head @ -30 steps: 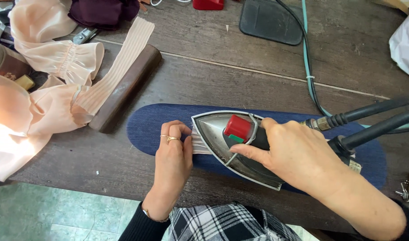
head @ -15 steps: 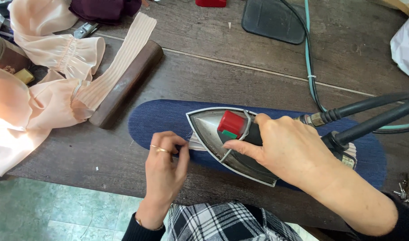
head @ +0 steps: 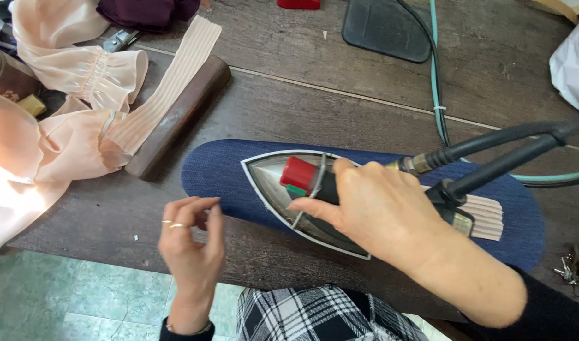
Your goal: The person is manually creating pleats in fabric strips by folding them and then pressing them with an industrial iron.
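Observation:
My right hand (head: 381,211) grips the black handle of a silver steam iron (head: 277,180) with a red knob. The iron rests flat on a dark blue padded pressing board (head: 217,170) lying on the wooden table. A pale pink ribbed strip (head: 485,218) sticks out from under the iron's rear end. My left hand (head: 191,243) hovers off the board near the table's front edge, fingers loosely curled with thumb and forefinger close together, holding nothing that I can see.
Peach fabric with gathered cuffs (head: 68,113) lies at the left, with a long ribbed band (head: 169,82) draped over a dark wooden block (head: 182,117). Black hoses (head: 510,142) and a teal cord (head: 436,82) run right. A black pad (head: 384,28) sits at the back.
My left hand has lifted off the blue board and pulled back toward me and to the left. The iron has stayed under my right hand on the board.

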